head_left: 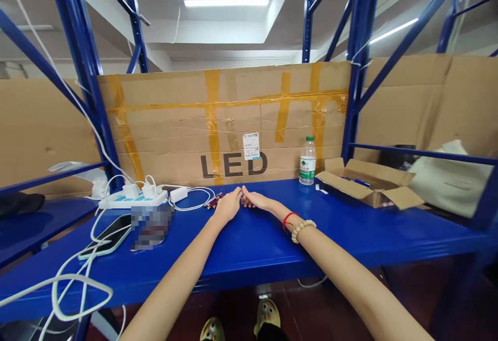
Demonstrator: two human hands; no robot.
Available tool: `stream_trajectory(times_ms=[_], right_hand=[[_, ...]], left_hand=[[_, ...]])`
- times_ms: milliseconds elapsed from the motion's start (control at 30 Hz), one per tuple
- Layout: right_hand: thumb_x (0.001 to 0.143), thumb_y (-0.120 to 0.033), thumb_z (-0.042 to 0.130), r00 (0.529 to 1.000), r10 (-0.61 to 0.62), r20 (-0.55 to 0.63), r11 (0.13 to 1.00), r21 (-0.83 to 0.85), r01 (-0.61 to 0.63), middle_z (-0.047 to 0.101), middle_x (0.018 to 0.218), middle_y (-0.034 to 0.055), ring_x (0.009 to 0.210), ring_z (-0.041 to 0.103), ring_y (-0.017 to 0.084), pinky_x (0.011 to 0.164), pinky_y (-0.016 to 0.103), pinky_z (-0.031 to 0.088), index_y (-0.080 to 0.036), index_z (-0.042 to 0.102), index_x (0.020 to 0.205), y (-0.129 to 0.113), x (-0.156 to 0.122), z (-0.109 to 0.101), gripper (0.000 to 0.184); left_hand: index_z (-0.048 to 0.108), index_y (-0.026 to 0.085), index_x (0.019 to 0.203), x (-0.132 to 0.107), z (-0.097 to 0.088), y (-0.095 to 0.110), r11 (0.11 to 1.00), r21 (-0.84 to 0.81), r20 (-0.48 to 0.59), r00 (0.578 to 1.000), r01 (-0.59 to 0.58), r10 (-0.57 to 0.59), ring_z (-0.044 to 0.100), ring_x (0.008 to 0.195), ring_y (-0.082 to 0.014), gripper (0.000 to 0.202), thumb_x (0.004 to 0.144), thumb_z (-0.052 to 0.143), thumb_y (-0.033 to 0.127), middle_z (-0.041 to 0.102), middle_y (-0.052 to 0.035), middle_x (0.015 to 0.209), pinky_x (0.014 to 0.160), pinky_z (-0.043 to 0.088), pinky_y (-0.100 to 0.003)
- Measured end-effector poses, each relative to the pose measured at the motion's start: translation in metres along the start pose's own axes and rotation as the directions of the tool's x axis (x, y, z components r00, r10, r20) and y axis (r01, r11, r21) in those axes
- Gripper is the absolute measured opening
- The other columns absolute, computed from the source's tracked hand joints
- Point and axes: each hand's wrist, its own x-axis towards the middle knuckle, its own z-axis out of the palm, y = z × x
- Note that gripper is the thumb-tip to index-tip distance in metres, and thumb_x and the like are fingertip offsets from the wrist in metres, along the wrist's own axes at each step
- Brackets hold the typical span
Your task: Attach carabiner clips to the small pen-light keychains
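My left hand [229,204] and my right hand [254,199] meet at the middle of the blue shelf top [257,247], fingertips almost touching. Both have their fingers curled and pinched; what sits between them, if anything, is too small or hidden to make out. Several slim red and dark pen-like things [213,202] lie just left of my left hand, partly covered by it. To the right, an open cardboard box [350,188] holds a few blue pen-like items [361,182]. On my right wrist are a red cord and a beaded bracelet [302,230].
A water bottle [307,162] stands at the back, beside small white scraps [321,189]. To the left are a power strip [134,199], a white adapter [179,194], loose white cables [83,279] and phones [111,235]. A taped cardboard panel [175,139] closes the back between blue posts.
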Motion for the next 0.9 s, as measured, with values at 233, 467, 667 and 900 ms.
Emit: stream_trajectory(times_ms=[233, 467, 667, 900], right_hand=[[0.083, -0.062, 0.022, 0.996, -0.067, 0.050, 0.998, 0.001, 0.067, 0.058, 0.080, 0.0057, 0.073, 0.052, 0.013, 0.059, 0.021, 0.042, -0.015, 0.054, 0.085, -0.003, -0.101, -0.016, 0.056], [0.083, -0.044, 0.042, 0.977, -0.173, -0.121, 0.917, -0.383, 0.115, 0.056, 0.074, 0.0001, 0.067, 0.048, 0.012, 0.063, 0.024, 0.039, -0.019, 0.055, 0.079, 0.015, -0.208, -0.037, 0.028], [0.081, -0.044, 0.047, 0.965, -0.237, -0.110, 0.831, -0.538, 0.143, 0.054, 0.082, 0.0023, 0.079, 0.049, 0.016, 0.079, 0.031, 0.039, -0.023, 0.056, 0.083, 0.007, -0.250, -0.041, 0.023], [0.080, -0.045, 0.046, 0.958, -0.255, -0.131, 0.783, -0.609, 0.125, 0.050, 0.073, 0.0007, 0.070, 0.047, 0.016, 0.076, 0.031, 0.039, -0.024, 0.053, 0.082, 0.018, -0.238, -0.039, 0.023]], left_hand=[[0.045, 0.023, 0.093, -0.041, -0.022, 0.051, 0.969, -0.124, -0.003, 0.977, -0.212, 0.213, 0.059, 0.085, -0.0162, 0.028, 0.091, 0.018, 0.031, 0.062, -0.0009, 0.088, 0.064, 0.040, -0.023], [0.051, 0.022, 0.077, -0.105, -0.027, 0.079, 0.986, -0.082, 0.004, 0.989, -0.147, 0.148, 0.059, 0.068, -0.0152, 0.021, 0.082, 0.031, 0.026, 0.063, 0.0019, 0.073, 0.053, 0.033, -0.023], [0.061, 0.020, 0.067, -0.108, -0.019, 0.093, 0.999, -0.026, -0.025, 0.999, -0.036, 0.035, 0.061, 0.070, -0.0196, 0.023, 0.074, 0.041, 0.029, 0.066, -0.0037, 0.070, 0.058, 0.037, -0.026], [0.066, 0.016, 0.074, -0.093, -0.012, 0.106, 0.995, -0.014, 0.013, 0.995, 0.103, -0.102, 0.062, 0.076, -0.0232, 0.032, 0.076, 0.036, 0.029, 0.068, -0.0102, 0.080, 0.063, 0.041, -0.029]])
